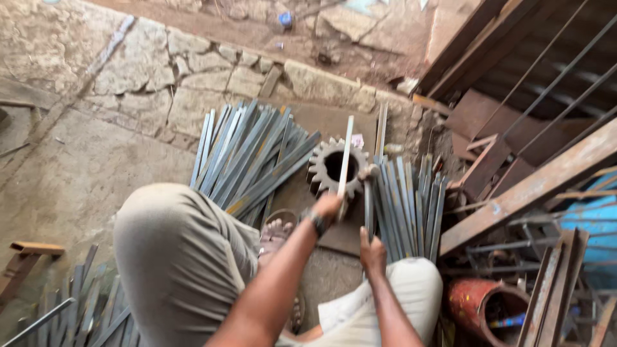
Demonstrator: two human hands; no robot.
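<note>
The left hand (329,205) gripped a flat strip (346,160) by its lower end, the strip running up across the gear (335,168) lying just beyond the knuckles. The right hand (371,249) clenched the near end of a hammer (368,204), head up beside the gear's rim. Bars (247,154) lay fanned left, more bars (411,199) right.

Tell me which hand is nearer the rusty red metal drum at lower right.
Right. The right hand, gripping an upright flat steel strip, sits just up-left of the rusty red metal drum. The left hand, holding another flat strip across the large toothed gear, is farther off.
</note>
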